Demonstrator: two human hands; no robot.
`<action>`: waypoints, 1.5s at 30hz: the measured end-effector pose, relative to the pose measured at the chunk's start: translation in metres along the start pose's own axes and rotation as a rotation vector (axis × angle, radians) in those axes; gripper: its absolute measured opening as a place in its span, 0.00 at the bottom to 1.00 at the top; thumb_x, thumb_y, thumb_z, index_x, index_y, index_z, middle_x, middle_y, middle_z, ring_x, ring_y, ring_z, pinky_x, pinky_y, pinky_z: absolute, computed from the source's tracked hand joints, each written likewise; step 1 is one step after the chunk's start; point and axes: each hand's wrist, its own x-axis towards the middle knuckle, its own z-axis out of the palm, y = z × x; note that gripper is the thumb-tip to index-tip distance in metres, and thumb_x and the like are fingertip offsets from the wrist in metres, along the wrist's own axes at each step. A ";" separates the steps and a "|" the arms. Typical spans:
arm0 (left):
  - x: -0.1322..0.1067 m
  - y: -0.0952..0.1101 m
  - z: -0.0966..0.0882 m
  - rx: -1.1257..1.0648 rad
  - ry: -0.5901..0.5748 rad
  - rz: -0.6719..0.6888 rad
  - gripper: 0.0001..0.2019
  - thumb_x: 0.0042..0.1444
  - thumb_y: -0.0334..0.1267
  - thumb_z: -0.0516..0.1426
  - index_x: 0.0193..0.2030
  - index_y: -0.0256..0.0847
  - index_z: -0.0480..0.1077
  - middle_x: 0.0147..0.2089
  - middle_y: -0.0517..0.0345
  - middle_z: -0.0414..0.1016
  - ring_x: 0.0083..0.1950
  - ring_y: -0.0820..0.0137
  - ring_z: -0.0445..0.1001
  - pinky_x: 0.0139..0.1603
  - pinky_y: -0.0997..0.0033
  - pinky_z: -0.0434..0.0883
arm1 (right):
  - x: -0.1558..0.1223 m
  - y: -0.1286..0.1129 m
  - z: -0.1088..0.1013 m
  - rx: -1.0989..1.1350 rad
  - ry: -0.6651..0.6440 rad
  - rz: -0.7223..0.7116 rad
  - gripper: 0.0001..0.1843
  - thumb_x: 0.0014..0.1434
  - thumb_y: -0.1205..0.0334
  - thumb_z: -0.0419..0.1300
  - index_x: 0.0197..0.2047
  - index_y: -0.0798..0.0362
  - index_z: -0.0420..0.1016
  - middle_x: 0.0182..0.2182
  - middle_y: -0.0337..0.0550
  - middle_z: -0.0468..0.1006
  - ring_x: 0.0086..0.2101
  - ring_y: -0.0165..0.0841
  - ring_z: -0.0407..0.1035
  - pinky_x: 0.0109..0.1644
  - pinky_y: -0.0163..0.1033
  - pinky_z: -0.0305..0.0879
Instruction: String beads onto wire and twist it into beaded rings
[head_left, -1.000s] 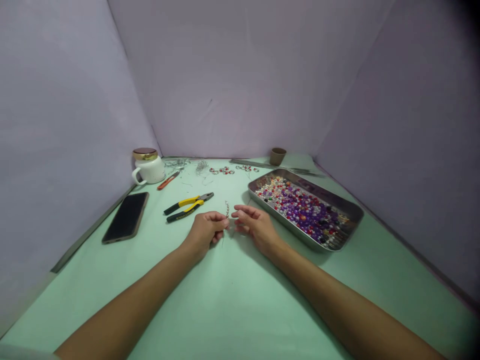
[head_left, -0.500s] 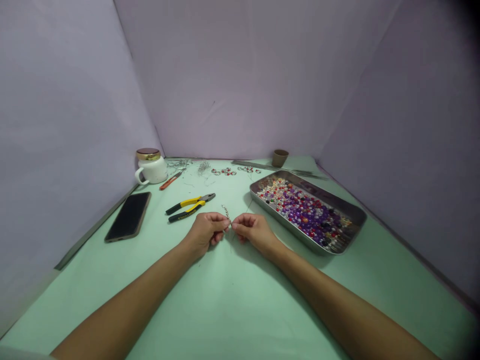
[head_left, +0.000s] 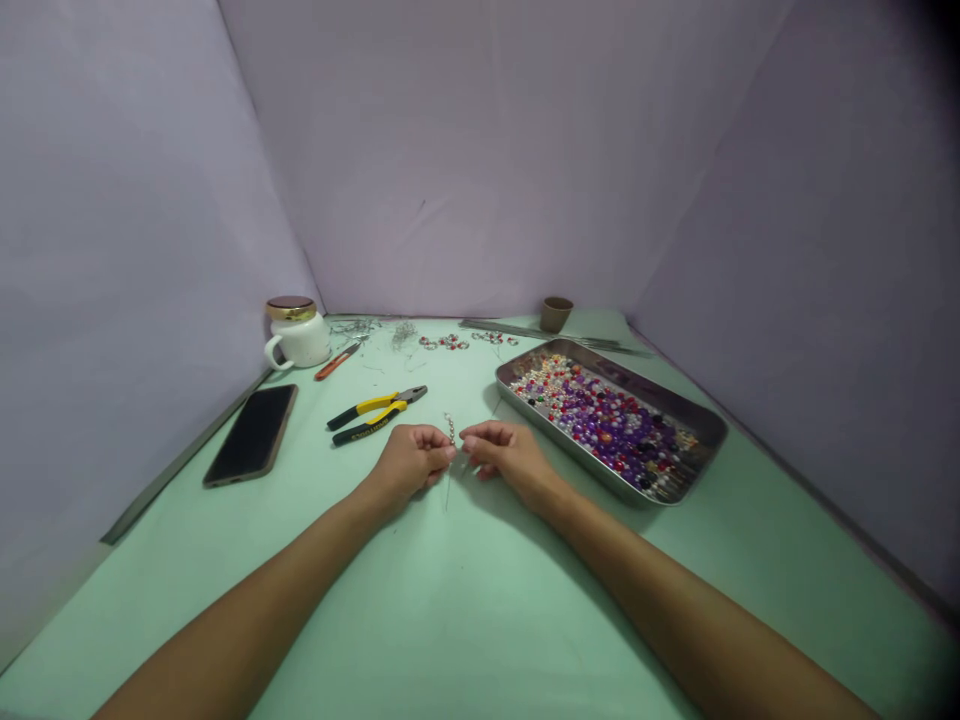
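A short strand of small silvery beads on thin wire (head_left: 451,428) stands up from the fingertips of my left hand (head_left: 414,458). That hand is closed, thumb and forefinger pinching the strand's lower end, and a thin wire tail (head_left: 448,492) hangs below. Just to the right, my right hand (head_left: 508,455) is close beside the beads, its thumb and forefinger slightly apart, with nothing visible between them. Left of the strand lie yellow-and-black pliers (head_left: 379,412), jaws pointing away to the right.
At right is a metal tray (head_left: 570,440) of purple, red, white and gold beads (head_left: 600,415). A phone (head_left: 253,435), a lidded white mug (head_left: 300,342) and an orange-handled tool (head_left: 337,362) are at left. Behind lie beaded pieces (head_left: 446,342), wire lengths (head_left: 525,332) and a brown cup (head_left: 556,315).
My right thumb and forefinger have parted slightly from the pinch at the strand. The wire tail shows more clearly below my left fingers. The whole view has shifted a little.
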 end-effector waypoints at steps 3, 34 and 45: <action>-0.003 0.002 0.004 0.022 -0.033 0.007 0.08 0.37 0.35 0.59 0.20 0.35 0.63 0.13 0.67 0.58 0.13 0.82 0.52 0.14 0.79 0.47 | 0.001 -0.004 -0.002 0.101 0.031 0.037 0.14 0.39 0.57 0.66 0.27 0.58 0.75 0.20 0.39 0.70 0.19 0.25 0.61 0.19 0.30 0.57; -0.007 0.013 0.004 -0.153 0.010 -0.050 0.05 0.39 0.30 0.59 0.21 0.34 0.66 0.16 0.59 0.68 0.17 0.76 0.65 0.16 0.77 0.61 | -0.004 -0.003 0.004 0.133 -0.089 0.104 0.11 0.39 0.59 0.66 0.20 0.57 0.70 0.15 0.36 0.69 0.17 0.25 0.62 0.17 0.29 0.54; -0.007 0.015 0.005 -0.156 0.001 -0.031 0.04 0.39 0.30 0.59 0.21 0.33 0.66 0.15 0.59 0.67 0.16 0.76 0.65 0.17 0.77 0.61 | -0.003 -0.004 0.005 0.134 -0.065 0.093 0.06 0.41 0.63 0.62 0.20 0.57 0.70 0.15 0.36 0.69 0.17 0.24 0.60 0.20 0.30 0.53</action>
